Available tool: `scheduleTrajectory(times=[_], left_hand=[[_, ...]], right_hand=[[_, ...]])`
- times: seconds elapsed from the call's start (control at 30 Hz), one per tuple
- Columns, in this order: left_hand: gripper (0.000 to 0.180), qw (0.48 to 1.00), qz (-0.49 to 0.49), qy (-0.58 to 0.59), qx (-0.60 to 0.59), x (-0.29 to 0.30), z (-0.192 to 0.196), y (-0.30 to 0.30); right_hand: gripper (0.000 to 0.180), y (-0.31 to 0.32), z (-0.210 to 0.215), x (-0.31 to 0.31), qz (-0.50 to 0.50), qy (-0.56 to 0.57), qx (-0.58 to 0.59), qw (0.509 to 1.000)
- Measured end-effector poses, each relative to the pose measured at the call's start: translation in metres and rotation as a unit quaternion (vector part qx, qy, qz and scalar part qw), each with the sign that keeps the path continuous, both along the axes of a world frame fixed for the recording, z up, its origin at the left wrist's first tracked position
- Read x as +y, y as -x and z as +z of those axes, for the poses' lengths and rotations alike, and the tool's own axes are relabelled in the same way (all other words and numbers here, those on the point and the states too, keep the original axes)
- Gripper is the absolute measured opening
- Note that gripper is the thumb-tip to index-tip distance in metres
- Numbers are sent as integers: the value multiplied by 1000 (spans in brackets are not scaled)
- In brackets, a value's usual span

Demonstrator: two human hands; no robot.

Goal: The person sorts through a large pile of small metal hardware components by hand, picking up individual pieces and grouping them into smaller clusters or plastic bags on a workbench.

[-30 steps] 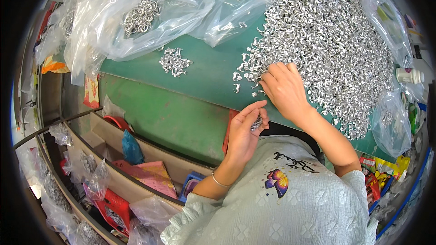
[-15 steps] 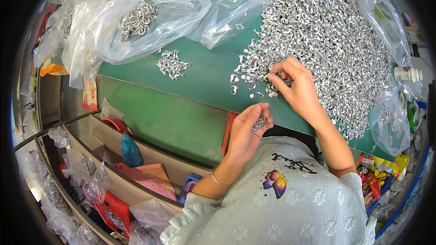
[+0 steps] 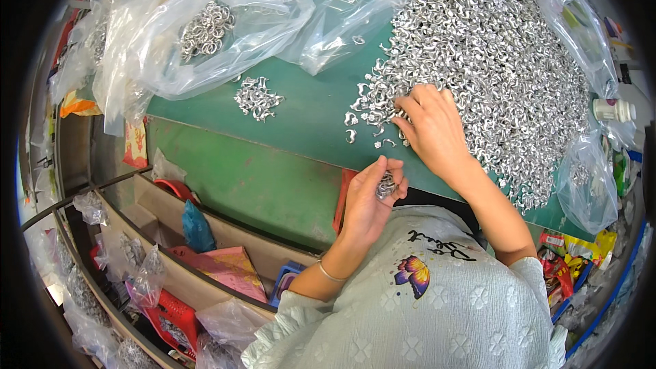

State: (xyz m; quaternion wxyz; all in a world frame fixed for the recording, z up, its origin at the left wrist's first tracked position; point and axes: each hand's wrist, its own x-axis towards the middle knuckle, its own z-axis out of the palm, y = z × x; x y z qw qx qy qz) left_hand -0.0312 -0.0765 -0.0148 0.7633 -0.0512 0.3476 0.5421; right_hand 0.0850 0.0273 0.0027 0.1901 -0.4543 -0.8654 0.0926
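Observation:
My left hand (image 3: 369, 195), palm up near the table's front edge, has its fingers curled around a small cluster of silver metal pieces (image 3: 386, 186). My right hand (image 3: 436, 130) reaches over the near left fringe of a large heap of small curved silver metal pieces (image 3: 506, 75). Its fingers are bent down among the pieces, with thumb and forefinger toward the left; anything they pinch is hidden. Just left of it, a few loose pieces (image 3: 350, 135) lie on the green tabletop (image 3: 314, 116). Farther left sits a small separate pile of similar pieces (image 3: 257, 99).
A clear plastic bag (image 3: 266, 17) with silver rings (image 3: 207, 29) lies at the back left. Another clear bag (image 3: 589, 191) hangs at the right edge, below a white bottle (image 3: 613, 110). Drawer compartments at lower left contain a blue bag (image 3: 197, 225) and a red basket (image 3: 172, 318).
My right hand has shifted slightly left, and its fingers have turned down over the heap's edge. My left hand stays almost in place, still curled around its metal pieces.

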Motion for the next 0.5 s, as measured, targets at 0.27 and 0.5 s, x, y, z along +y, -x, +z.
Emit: scheduleTrajectory(times=[0.27,0.5], left_hand=[[24,1000,6,-23,-1,-3,-3,-1],[24,1000,8,-28,-1,-4,-3,-1]], right_hand=[[12,9,-7,-3,-18,-41,-119,992],[12,6,-7,-4,-38,-18,-52,998]])
